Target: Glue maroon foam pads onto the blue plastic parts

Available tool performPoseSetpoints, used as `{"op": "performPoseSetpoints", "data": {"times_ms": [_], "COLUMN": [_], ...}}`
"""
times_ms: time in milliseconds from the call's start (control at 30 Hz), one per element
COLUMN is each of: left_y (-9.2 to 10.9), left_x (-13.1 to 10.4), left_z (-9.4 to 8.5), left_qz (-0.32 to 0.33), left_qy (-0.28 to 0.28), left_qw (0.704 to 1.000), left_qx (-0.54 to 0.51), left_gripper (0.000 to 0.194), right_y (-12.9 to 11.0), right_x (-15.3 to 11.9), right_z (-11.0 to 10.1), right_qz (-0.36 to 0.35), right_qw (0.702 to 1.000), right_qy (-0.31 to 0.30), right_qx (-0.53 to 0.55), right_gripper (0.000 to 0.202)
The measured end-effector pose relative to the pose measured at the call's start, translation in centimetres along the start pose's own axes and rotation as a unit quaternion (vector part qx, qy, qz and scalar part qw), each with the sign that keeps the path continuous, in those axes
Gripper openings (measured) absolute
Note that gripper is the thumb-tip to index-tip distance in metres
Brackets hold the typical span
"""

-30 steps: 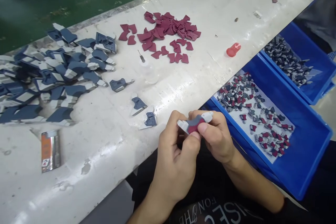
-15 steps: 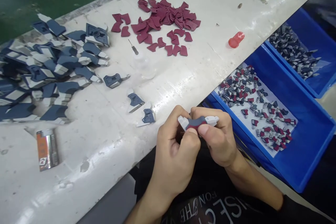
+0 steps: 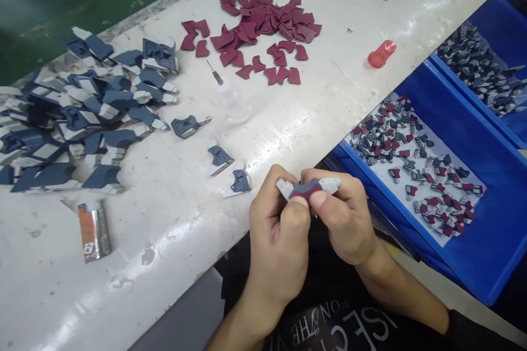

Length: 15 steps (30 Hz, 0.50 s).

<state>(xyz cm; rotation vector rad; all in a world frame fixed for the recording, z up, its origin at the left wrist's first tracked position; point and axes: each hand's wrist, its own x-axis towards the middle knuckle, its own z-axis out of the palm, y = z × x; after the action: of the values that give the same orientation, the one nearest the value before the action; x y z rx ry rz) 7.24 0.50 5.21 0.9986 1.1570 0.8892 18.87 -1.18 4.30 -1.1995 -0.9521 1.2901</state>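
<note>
Both hands grip one small assembled part (image 3: 306,188), blue-grey with a dark red inset and pale grey ends, just off the table's front edge. My left hand (image 3: 280,236) is closed round its left side, the thumb pressing on the red inset. My right hand (image 3: 343,219) pinches the right side, its thumb also on the red piece. Two loose blue-grey parts, one (image 3: 220,158) slightly behind the other (image 3: 240,180), lie on the table left of my hands. Farther back is a blue-grey part (image 3: 185,126) on its own.
The white table (image 3: 173,230) bears a heap of blue-grey parts (image 3: 117,100), a pile of dark red pieces (image 3: 263,22), a clear needle-tipped bottle (image 3: 226,96), a lighter (image 3: 94,233) and a red cap (image 3: 382,54). Blue bins (image 3: 489,175) holding parts stand at the right.
The view has shifted slightly, so the table items and bins appear a little farther right. Both hands keep nearly the same grip on the part.
</note>
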Motion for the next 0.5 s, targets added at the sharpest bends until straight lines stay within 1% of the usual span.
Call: {"op": "performPoseSetpoints", "data": {"times_ms": [67, 133, 200, 300, 367, 400, 500], "left_y": [0.08, 0.1, -0.01, -0.32, -0.45, -0.46, -0.32], "left_x": [0.01, -0.03, -0.12, -0.29, -0.36, -0.37, -0.28], "left_z": [-0.03, -0.01, 0.03, 0.06, -0.02, -0.1, -0.41], "left_qz": [-0.036, -0.05, -0.052, -0.035, -0.03, -0.034, -0.051], "left_qy": [-0.017, -0.029, -0.032, -0.028, -0.029, -0.035, -0.078], "left_qw": [0.999, 0.998, 0.998, 0.999, 0.999, 0.999, 0.995], "left_qx": [-0.027, -0.03, -0.023, -0.008, -0.002, -0.006, -0.024], "left_gripper": [0.019, 0.022, 0.022, 0.023, 0.025, 0.026, 0.027], "right_y": [0.1, 0.11, 0.04, -0.14, -0.26, -0.31, -0.36], "right_x": [-0.05, -0.1, -0.11, 0.03, 0.16, 0.22, 0.33], "right_z": [-0.32, -0.54, -0.6, -0.48, -0.39, -0.36, -0.45], "right_qz": [0.011, 0.021, 0.036, 0.057, 0.065, 0.067, 0.074], "right_qw": [0.999, 0.998, 0.998, 0.997, 0.996, 0.995, 0.994], "right_qy": [-0.021, -0.02, -0.004, 0.014, 0.025, 0.031, 0.042], "right_qx": [0.04, 0.063, 0.057, 0.04, 0.053, 0.061, 0.072], "right_gripper": [0.024, 0.021, 0.023, 0.026, 0.027, 0.027, 0.027]}}
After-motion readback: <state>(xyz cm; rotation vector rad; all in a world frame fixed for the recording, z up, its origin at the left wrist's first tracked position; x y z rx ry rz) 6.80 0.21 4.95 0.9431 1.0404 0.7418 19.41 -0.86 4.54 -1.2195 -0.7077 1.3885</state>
